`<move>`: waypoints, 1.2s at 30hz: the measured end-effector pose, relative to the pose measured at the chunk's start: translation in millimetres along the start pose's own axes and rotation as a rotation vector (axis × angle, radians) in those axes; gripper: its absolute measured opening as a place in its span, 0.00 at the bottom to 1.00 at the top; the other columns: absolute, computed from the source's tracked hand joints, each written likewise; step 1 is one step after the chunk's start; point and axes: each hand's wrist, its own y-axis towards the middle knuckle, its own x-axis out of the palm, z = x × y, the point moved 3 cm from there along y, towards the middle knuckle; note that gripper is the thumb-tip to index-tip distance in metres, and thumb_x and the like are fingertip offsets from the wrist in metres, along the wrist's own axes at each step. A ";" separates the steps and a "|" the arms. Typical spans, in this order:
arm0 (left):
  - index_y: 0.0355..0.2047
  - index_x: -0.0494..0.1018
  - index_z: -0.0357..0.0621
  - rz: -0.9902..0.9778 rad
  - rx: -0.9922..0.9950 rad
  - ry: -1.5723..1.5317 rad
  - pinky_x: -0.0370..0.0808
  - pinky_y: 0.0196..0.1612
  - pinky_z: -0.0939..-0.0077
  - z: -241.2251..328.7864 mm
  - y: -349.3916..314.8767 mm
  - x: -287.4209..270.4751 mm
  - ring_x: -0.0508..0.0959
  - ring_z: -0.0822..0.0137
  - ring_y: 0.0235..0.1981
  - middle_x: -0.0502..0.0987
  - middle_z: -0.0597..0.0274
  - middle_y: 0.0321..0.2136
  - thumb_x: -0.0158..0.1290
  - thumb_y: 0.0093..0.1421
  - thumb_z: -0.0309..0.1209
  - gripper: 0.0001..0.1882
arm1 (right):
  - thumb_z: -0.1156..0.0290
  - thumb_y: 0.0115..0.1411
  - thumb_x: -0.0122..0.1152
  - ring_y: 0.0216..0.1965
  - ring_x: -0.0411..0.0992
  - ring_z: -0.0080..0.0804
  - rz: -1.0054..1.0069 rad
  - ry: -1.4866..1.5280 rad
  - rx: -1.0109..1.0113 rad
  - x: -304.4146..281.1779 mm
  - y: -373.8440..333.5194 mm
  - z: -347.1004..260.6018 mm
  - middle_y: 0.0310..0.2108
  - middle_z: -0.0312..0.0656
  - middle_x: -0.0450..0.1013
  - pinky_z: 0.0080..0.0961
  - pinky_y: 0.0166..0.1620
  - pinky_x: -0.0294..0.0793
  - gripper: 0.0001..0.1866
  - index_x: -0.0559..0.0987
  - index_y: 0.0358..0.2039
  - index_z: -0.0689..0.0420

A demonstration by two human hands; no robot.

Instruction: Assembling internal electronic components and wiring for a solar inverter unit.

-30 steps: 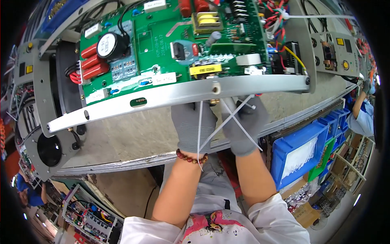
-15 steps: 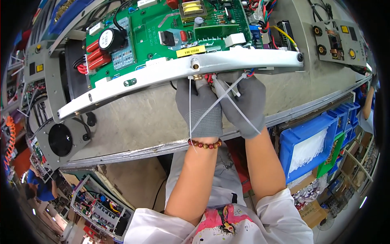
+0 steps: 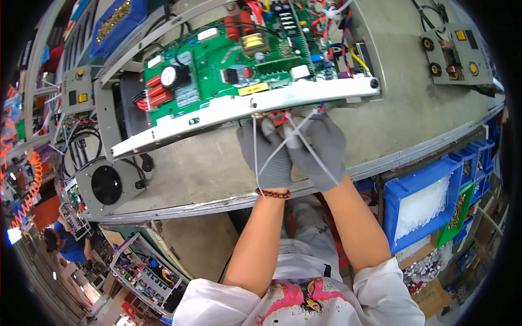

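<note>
A metal-framed electronic unit with a green circuit board (image 3: 217,89) lies on the bench, its white metal edge (image 3: 217,114) toward me. My left hand (image 3: 265,155), in a grey glove, is closed at this edge, thumb and fingers at the red wires (image 3: 279,117). From the other side my right hand (image 3: 322,149), gloved too, pinches at the same wires. The frame and the gloves partly hide the fingertips. Long tails of white cable ties (image 3: 277,149) hang over both hands, two of them crossing. A brass fitting sits beside the left fingertips.
A grey panel with a round black fan (image 3: 106,185) stands at the left. Another grey panel with knobs (image 3: 461,55) lies at the far right. Blue bins, one with white cable ties (image 3: 424,206), hang below the bench at the right. A co-worker (image 3: 70,244) is at the lower left.
The view has shifted, and the unit looks smaller with more of its far side showing. Both hands stay at its near edge; slightly more of the red wires shows between them.
</note>
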 end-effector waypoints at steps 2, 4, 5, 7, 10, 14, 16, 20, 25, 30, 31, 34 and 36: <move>0.39 0.70 0.35 -0.019 0.018 -0.057 0.69 0.38 0.53 0.1 -2.4 -5.2 0.72 0.41 0.36 0.70 0.39 0.34 0.45 0.65 0.36 0.15 | 0.71 0.50 0.65 0.32 0.75 0.44 -0.002 -0.024 -0.080 8.1 -2.4 3.0 0.32 0.42 0.75 0.35 0.34 0.76 0.09 0.77 0.33 0.53; 0.38 0.69 0.36 0.037 0.162 0.113 0.69 0.38 0.53 7.0 -2.7 -17.8 0.71 0.41 0.34 0.69 0.41 0.32 0.46 0.63 0.34 0.12 | 0.75 0.48 0.67 0.31 0.74 0.46 -0.050 -0.068 -0.167 17.0 -5.2 6.3 0.25 0.43 0.73 0.37 0.33 0.74 0.11 0.77 0.33 0.57; 0.35 0.69 0.36 0.021 0.272 0.148 0.69 0.35 0.53 11.1 -1.4 -25.9 0.71 0.43 0.32 0.69 0.42 0.31 0.49 0.61 0.30 0.08 | 0.75 0.47 0.65 0.29 0.72 0.46 -0.077 -0.085 -0.133 21.3 -5.8 10.2 0.21 0.41 0.70 0.38 0.30 0.72 0.09 0.78 0.31 0.55; 0.34 0.69 0.37 -0.046 0.403 0.171 0.70 0.33 0.53 17.7 2.9 -39.7 0.71 0.44 0.32 0.69 0.43 0.31 0.50 0.60 0.28 0.07 | 0.76 0.47 0.65 0.28 0.72 0.46 -0.145 -0.129 -0.106 28.2 -7.6 13.5 0.21 0.41 0.69 0.38 0.30 0.71 0.08 0.78 0.30 0.55; 0.35 0.73 0.38 -0.234 0.720 0.206 0.73 0.32 0.56 27.7 13.2 -47.4 0.74 0.45 0.33 0.71 0.45 0.32 0.53 0.55 0.23 0.06 | 0.70 0.49 0.60 0.34 0.72 0.47 -0.135 -0.184 -0.052 25.6 -6.4 17.0 0.32 0.47 0.72 0.40 0.34 0.72 0.07 0.78 0.31 0.55; 0.34 0.74 0.39 -0.392 0.913 0.080 0.75 0.38 0.62 30.1 26.5 -41.7 0.75 0.49 0.35 0.75 0.48 0.35 0.55 0.53 0.23 0.07 | 0.76 0.49 0.63 0.28 0.74 0.44 -0.091 0.189 0.144 4.6 -7.0 19.6 0.27 0.46 0.74 0.34 0.30 0.74 0.08 0.80 0.32 0.57; 0.34 0.74 0.38 -0.377 1.026 0.016 0.77 0.33 0.64 29.1 30.9 -41.3 0.78 0.52 0.34 0.76 0.50 0.34 0.57 0.50 0.21 0.10 | 0.74 0.51 0.64 0.26 0.76 0.40 -0.136 0.312 0.250 -1.1 -7.7 21.1 0.26 0.45 0.75 0.30 0.30 0.74 0.07 0.81 0.33 0.58; 0.35 0.74 0.37 -0.610 1.123 0.021 0.77 0.34 0.66 23.8 39.2 -37.6 0.78 0.56 0.33 0.77 0.51 0.36 0.57 0.47 0.20 0.12 | 0.73 0.53 0.63 0.28 0.77 0.36 -0.093 0.373 0.327 -7.2 -6.9 25.3 0.28 0.45 0.77 0.26 0.31 0.74 0.06 0.81 0.33 0.59; 0.39 0.74 0.38 -0.720 1.134 0.147 0.77 0.39 0.63 30.9 45.0 -43.3 0.79 0.53 0.37 0.77 0.51 0.41 0.59 0.49 0.24 0.16 | 0.71 0.54 0.64 0.28 0.78 0.33 -0.073 0.264 0.367 -9.5 -10.7 31.9 0.29 0.45 0.79 0.24 0.31 0.75 0.09 0.82 0.35 0.60; 0.42 0.75 0.40 -0.880 0.901 -0.079 0.77 0.39 0.66 34.9 56.1 -50.1 0.80 0.53 0.37 0.79 0.52 0.36 0.60 0.49 0.24 0.18 | 0.73 0.57 0.64 0.30 0.78 0.29 -0.212 0.348 0.318 -10.9 -16.2 31.7 0.30 0.45 0.79 0.24 0.34 0.75 0.08 0.81 0.36 0.62; 0.40 0.75 0.39 -0.838 0.878 -0.008 0.77 0.37 0.68 31.6 56.7 -48.2 0.81 0.53 0.34 0.80 0.52 0.33 0.61 0.49 0.23 0.15 | 0.74 0.57 0.63 0.30 0.78 0.30 -0.232 0.275 0.291 -11.3 -16.3 31.8 0.30 0.45 0.79 0.23 0.34 0.75 0.08 0.81 0.37 0.62; 0.36 0.75 0.39 -0.759 0.768 -0.054 0.78 0.38 0.68 20.3 59.7 -44.4 0.82 0.56 0.33 0.81 0.53 0.31 0.61 0.50 0.22 0.12 | 0.72 0.54 0.64 0.25 0.76 0.32 -0.177 0.296 0.284 -10.9 -16.9 33.6 0.27 0.44 0.78 0.24 0.30 0.74 0.10 0.82 0.37 0.59; 0.37 0.71 0.36 -0.782 0.594 -0.193 0.78 0.41 0.74 12.7 57.7 -42.3 0.81 0.68 0.33 0.79 0.55 0.33 0.60 0.55 0.21 0.10 | 0.72 0.53 0.65 0.25 0.77 0.32 -0.161 0.399 0.343 -9.1 -18.4 35.6 0.27 0.43 0.78 0.24 0.30 0.74 0.09 0.82 0.36 0.59</move>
